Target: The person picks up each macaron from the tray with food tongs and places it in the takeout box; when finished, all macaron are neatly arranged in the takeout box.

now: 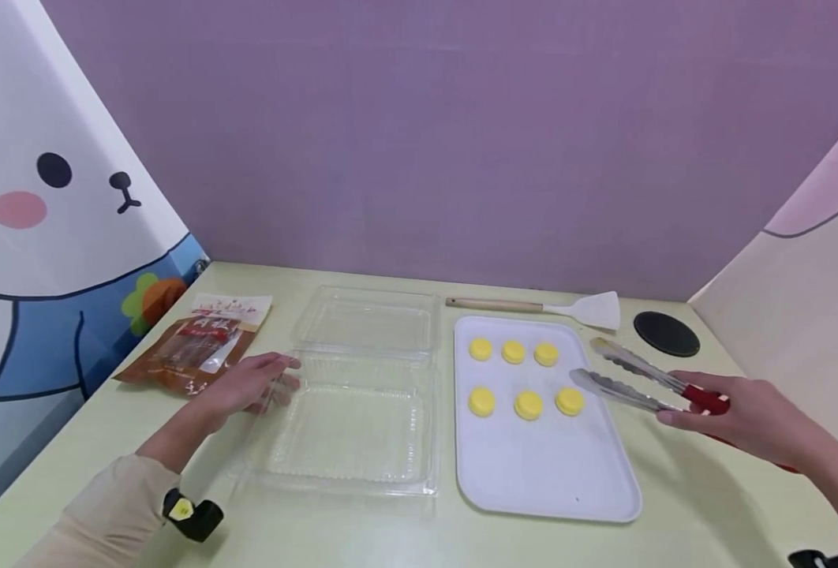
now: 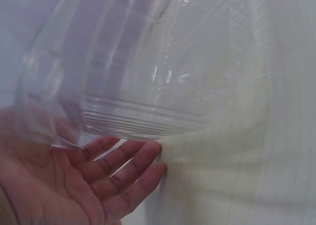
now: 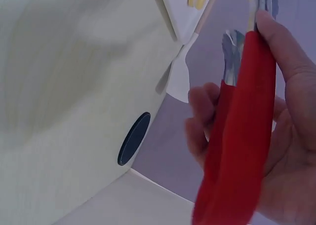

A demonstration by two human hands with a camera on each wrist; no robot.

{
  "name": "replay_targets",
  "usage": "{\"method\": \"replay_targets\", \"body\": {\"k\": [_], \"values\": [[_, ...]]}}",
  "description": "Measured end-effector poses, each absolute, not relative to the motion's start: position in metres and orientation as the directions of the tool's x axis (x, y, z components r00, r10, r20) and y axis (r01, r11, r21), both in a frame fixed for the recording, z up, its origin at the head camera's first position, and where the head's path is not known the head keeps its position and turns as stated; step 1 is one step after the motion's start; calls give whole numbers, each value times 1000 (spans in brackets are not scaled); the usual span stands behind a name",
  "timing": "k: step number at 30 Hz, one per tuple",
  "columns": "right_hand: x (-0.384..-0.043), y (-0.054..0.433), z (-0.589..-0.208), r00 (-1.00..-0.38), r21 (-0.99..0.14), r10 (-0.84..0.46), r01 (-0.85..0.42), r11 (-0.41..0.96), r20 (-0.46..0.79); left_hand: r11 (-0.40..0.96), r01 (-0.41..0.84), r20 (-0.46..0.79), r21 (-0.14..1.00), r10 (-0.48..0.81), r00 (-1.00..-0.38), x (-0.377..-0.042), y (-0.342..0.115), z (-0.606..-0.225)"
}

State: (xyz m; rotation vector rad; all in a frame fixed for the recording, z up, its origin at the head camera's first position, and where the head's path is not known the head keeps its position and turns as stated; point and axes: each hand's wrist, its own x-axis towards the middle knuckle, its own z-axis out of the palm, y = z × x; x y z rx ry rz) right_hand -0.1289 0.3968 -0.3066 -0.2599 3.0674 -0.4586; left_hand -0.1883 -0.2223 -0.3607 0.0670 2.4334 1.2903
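Observation:
My left hand (image 1: 252, 384) is at the left side of a clear plastic clamshell box (image 1: 355, 481), which lies unfolded with its lid (image 1: 369, 293) toward the wall. In the left wrist view the fingers (image 2: 129, 178) extend loosely along the outside of the box's ribbed side, and clear plastic overlaps part of the palm. My right hand (image 1: 746, 414) grips metal tongs (image 1: 635, 367) by their red handles (image 3: 242, 136). The tongs' arms are spread, with nothing between their tips, above the right edge of a white tray (image 1: 540, 473). Several small round yellow pieces (image 1: 529, 405) sit in two rows on that tray.
A brown food packet (image 1: 199, 347) lies left of the box. Behind the tray is a white spatula (image 1: 596, 311) with a wooden handle. A black disc (image 1: 666, 334) rests at the back right. A purple wall (image 1: 419, 142) bounds the table (image 1: 362, 536) behind.

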Motion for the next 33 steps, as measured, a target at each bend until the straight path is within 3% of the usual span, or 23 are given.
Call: {"method": "replay_targets", "body": {"k": [11,17,25,33], "values": [[-128,385,-314,-956,-349,-283,-238,907,-82,546,-146,-305,825,212,-928,-186,-223,-363],[-128,383,-318,-949,-318,-309,-274,908,-67,518,-158,-306,841,212,-928,-187,-223,-364],[-130,385,-321,-967,-179,-250,-236,955,-57,495,-159,-301,854,221,-928,-188,-221,-362],[-124,387,-334,-974,-196,-224,-217,956,-15,492,-163,-307,856,228,-924,-188,-221,-361]]}}
